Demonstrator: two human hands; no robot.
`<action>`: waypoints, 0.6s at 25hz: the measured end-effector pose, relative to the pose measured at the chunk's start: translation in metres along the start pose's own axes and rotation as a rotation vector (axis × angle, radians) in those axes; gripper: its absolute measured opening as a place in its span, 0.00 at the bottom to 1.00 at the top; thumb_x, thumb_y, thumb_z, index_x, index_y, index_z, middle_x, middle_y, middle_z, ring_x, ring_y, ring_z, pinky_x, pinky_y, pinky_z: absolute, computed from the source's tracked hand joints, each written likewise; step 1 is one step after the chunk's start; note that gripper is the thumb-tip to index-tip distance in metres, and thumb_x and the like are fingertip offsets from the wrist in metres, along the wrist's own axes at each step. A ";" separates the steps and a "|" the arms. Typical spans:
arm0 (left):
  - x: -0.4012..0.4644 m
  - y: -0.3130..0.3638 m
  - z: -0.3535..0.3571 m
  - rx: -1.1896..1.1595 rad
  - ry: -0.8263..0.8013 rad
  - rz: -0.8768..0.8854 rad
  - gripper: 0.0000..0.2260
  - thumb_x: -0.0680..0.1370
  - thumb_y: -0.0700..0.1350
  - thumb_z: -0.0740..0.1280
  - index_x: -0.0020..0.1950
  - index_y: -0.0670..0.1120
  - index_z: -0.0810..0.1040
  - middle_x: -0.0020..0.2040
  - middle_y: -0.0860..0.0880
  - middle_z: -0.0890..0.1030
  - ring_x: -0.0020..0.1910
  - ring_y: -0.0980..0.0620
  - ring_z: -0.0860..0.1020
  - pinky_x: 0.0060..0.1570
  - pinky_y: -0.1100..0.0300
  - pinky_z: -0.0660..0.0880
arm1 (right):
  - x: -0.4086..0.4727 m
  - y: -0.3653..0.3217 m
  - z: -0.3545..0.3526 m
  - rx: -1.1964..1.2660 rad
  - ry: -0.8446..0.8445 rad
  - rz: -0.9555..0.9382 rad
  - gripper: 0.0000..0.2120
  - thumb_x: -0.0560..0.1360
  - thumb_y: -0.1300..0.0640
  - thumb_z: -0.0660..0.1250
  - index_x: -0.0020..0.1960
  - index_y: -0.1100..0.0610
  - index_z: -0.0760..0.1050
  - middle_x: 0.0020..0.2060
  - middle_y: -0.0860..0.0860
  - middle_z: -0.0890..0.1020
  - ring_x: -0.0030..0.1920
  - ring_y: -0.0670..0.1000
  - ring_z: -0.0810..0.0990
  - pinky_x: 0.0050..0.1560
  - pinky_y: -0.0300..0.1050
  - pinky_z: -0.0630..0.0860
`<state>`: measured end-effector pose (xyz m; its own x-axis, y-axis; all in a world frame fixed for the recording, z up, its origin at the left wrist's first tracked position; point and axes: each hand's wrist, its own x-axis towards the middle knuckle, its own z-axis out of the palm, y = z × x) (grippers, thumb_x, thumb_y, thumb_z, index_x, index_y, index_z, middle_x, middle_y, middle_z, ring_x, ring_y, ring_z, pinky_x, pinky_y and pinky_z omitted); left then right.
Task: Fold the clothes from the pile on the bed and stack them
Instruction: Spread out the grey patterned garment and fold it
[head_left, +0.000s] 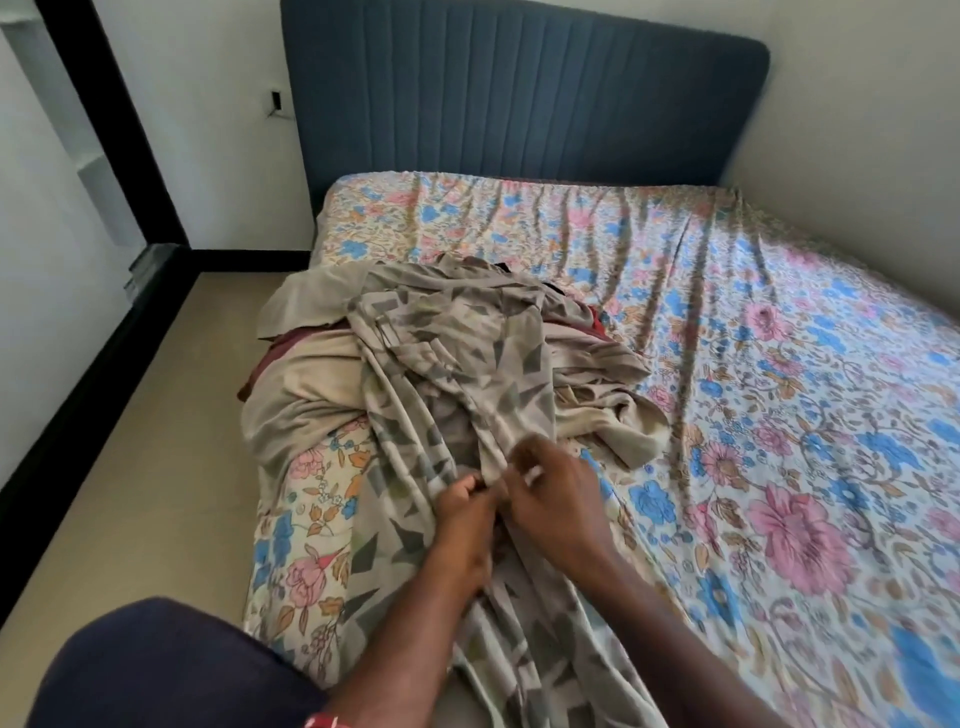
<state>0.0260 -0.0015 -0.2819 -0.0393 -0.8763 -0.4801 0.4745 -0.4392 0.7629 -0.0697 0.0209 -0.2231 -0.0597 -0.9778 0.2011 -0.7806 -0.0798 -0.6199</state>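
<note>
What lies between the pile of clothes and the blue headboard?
In the head view, only a bare, wrinkled stretch of floral bedsheet lies between the pile of clothes and the headboard; nothing else sits there.

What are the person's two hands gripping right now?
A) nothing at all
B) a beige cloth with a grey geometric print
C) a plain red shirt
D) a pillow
B: both the left hand and the right hand pinch the patterned beige cloth that trails from the pile on the bed.
</note>
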 end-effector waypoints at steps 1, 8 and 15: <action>0.001 0.002 0.001 -0.008 0.008 -0.010 0.04 0.79 0.34 0.70 0.49 0.42 0.80 0.46 0.38 0.84 0.44 0.43 0.81 0.44 0.50 0.80 | -0.031 0.014 -0.012 -0.067 -0.048 0.058 0.06 0.77 0.45 0.70 0.48 0.44 0.74 0.43 0.39 0.81 0.39 0.38 0.78 0.39 0.41 0.72; -0.003 0.001 0.000 -0.036 0.009 -0.086 0.07 0.80 0.37 0.68 0.57 0.45 0.77 0.53 0.42 0.82 0.50 0.46 0.81 0.51 0.48 0.80 | -0.144 0.036 -0.033 -0.450 -0.339 0.182 0.18 0.79 0.45 0.63 0.67 0.42 0.65 0.55 0.43 0.79 0.52 0.49 0.78 0.54 0.50 0.76; -0.037 -0.023 -0.004 0.333 -0.108 -0.155 0.20 0.71 0.44 0.80 0.59 0.41 0.80 0.52 0.41 0.85 0.53 0.40 0.83 0.54 0.38 0.80 | -0.167 0.028 -0.036 -0.389 -0.281 0.122 0.15 0.83 0.48 0.58 0.69 0.44 0.68 0.59 0.46 0.79 0.53 0.50 0.79 0.51 0.48 0.77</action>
<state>0.0198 0.0423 -0.2837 -0.1889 -0.8024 -0.5661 0.1448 -0.5929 0.7921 -0.1036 0.1889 -0.2468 -0.0373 -0.9942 -0.1009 -0.9558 0.0649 -0.2868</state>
